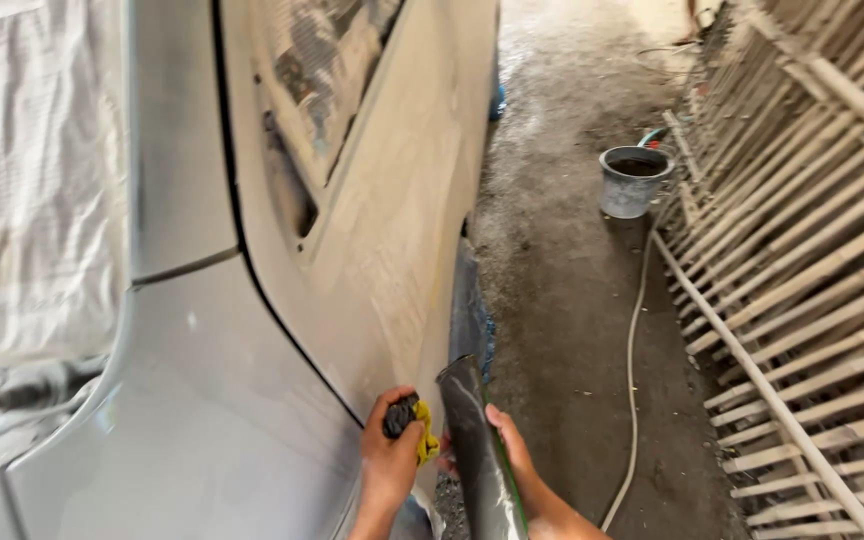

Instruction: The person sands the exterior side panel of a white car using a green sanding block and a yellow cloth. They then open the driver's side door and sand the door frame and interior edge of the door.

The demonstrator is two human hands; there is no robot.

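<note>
A rough, dusty concrete floor (562,300) runs alongside a grey car (202,420). On the right stands a slatted bamboo fence (802,250). A grey bucket (632,182) sits by it, a pale hose (634,380) trailing across the ground.

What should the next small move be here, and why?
Probably press the yellow-and-dark pad in the left hand onto the dusty car panel; it sits at the panel's lower edge, while the right hand holds a dark sheet beside it.
</note>
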